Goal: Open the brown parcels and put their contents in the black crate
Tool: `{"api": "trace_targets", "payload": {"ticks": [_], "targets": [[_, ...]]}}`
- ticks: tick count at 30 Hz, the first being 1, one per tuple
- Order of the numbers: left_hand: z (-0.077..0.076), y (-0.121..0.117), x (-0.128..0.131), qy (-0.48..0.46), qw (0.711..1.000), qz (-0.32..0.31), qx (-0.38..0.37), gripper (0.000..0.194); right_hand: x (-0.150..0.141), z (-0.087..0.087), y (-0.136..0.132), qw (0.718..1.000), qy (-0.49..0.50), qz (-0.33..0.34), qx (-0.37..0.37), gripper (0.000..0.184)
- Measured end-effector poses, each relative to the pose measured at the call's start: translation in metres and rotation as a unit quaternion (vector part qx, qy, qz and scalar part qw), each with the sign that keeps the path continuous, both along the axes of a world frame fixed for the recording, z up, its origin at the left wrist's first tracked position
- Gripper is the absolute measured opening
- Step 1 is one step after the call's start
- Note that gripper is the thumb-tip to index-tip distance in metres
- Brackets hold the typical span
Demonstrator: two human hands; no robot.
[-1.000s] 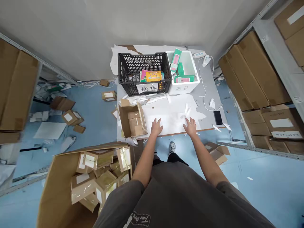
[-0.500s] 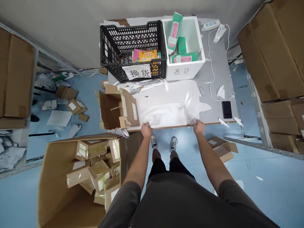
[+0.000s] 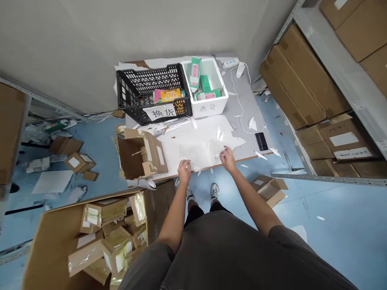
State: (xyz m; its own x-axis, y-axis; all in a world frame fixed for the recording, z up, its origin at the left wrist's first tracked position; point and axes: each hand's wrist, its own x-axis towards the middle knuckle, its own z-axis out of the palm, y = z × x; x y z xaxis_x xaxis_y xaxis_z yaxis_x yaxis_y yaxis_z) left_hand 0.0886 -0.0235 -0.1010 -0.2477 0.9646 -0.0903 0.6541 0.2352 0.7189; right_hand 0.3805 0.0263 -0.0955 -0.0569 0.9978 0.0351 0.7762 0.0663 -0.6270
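Note:
I stand at a small grey table (image 3: 242,117) covered by white paper sheets (image 3: 193,141). My left hand (image 3: 184,169) rests at the table's front edge with fingers curled on the paper. My right hand (image 3: 227,157) lies on the paper a little farther in, fingers bent over a crumpled white sheet (image 3: 208,150). An open brown carton (image 3: 139,155) sits on the table's left corner, just left of my left hand.
A black crate (image 3: 151,90) and a white foam box (image 3: 208,86) with green packages stand at the back. A black phone (image 3: 261,141) and cable lie right. A big carton of small boxes (image 3: 90,237) stands on the floor at left. Shelves of cartons (image 3: 305,88) line the right.
Both hands slid from flat on the paper back to the table's front edge, then the right hand moved in again onto the crumpled sheet. My head moved, shifting the view.

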Motion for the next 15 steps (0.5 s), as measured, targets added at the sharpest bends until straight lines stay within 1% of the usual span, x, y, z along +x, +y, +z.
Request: {"api": "trace_targets", "payload": {"ticks": [2,4,6,7,9,10,12,13,15], "targets": [[0.027,0.002,0.011,-0.077,0.997,-0.014,0.029,0.023,-0.039,0.028,-0.008,0.994,0.086,0.066,-0.004,0.025],[0.053,0.000,0.016,-0.150,0.987,-0.024,0.052,0.019,-0.081,0.055,-0.017,0.980,0.160,0.113,-0.020,0.026],[0.076,-0.005,0.011,-0.218,0.973,-0.028,0.076,0.018,-0.120,0.079,-0.024,0.962,0.231,0.144,-0.025,0.030],[0.087,-0.007,0.003,-0.245,0.965,-0.015,0.087,0.019,-0.138,0.090,-0.027,0.952,0.263,0.157,-0.025,0.031],[0.108,-0.013,-0.021,-0.268,0.957,0.015,0.111,0.021,-0.172,0.109,-0.028,0.930,0.316,0.185,-0.027,0.033],[0.118,-0.016,-0.036,-0.262,0.956,0.037,0.123,0.023,-0.189,0.118,-0.025,0.920,0.336,0.201,-0.030,0.035],[0.141,-0.023,-0.072,-0.214,0.963,0.069,0.147,0.025,-0.223,0.133,-0.016,0.903,0.364,0.226,-0.034,0.042],[0.152,-0.027,-0.091,-0.179,0.968,0.074,0.160,0.025,-0.240,0.139,-0.009,0.898,0.375,0.229,-0.032,0.046],[0.172,-0.035,-0.129,-0.114,0.973,0.064,0.191,0.029,-0.279,0.151,0.009,0.893,0.399,0.207,-0.011,0.048]]}}
